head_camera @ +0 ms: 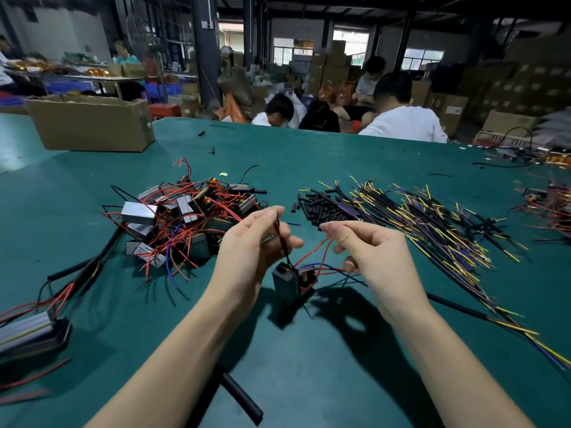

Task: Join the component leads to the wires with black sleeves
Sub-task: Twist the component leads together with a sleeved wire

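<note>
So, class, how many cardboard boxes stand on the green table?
1: an open cardboard box at the green table's far left. Boxes beyond it stand off the table.

Green table (309,350), component pile (182,217), wires (432,223), sleeves (321,206)

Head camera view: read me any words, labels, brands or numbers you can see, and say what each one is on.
None can be read.
Stacked cartons: pale labels, too blurred.
Cardboard box: no print visible.
Component hanging from the left hand: no legible marking.
</note>
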{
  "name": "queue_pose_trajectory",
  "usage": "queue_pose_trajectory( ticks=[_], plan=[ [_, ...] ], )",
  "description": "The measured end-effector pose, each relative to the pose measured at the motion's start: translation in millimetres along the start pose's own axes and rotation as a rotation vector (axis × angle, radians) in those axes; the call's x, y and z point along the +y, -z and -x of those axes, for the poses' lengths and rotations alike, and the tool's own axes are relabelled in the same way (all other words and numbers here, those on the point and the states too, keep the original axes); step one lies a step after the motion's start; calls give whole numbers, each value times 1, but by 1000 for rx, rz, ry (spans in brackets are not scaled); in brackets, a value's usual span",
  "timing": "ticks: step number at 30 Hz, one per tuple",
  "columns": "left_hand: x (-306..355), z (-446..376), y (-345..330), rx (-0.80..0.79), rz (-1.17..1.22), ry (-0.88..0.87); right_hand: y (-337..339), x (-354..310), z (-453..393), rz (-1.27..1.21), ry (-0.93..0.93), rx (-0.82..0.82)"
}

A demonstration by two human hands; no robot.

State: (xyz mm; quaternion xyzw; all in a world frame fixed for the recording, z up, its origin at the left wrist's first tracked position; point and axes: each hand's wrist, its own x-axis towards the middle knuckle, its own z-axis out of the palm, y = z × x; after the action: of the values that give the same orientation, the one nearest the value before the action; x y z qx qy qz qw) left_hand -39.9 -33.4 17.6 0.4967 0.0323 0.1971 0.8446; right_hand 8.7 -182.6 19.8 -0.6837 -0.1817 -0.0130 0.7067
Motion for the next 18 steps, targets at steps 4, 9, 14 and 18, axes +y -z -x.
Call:
queue_pose_trajectory(
  ticks=[4,9,14,18],
  plan=[
    [0,-2,3,0,-64,-49,1,5,-3,-201,-119,-47],
    [-2,-3,6,-10,-168,-78,5,12,-5,-113,-103,-60],
    [-7,0,7,-38,-336,-121,6,16,-5,-61,-119,-5],
    [-8,3,5,-89,-464,-190,9,15,-3,401,55,35]
  ],
)
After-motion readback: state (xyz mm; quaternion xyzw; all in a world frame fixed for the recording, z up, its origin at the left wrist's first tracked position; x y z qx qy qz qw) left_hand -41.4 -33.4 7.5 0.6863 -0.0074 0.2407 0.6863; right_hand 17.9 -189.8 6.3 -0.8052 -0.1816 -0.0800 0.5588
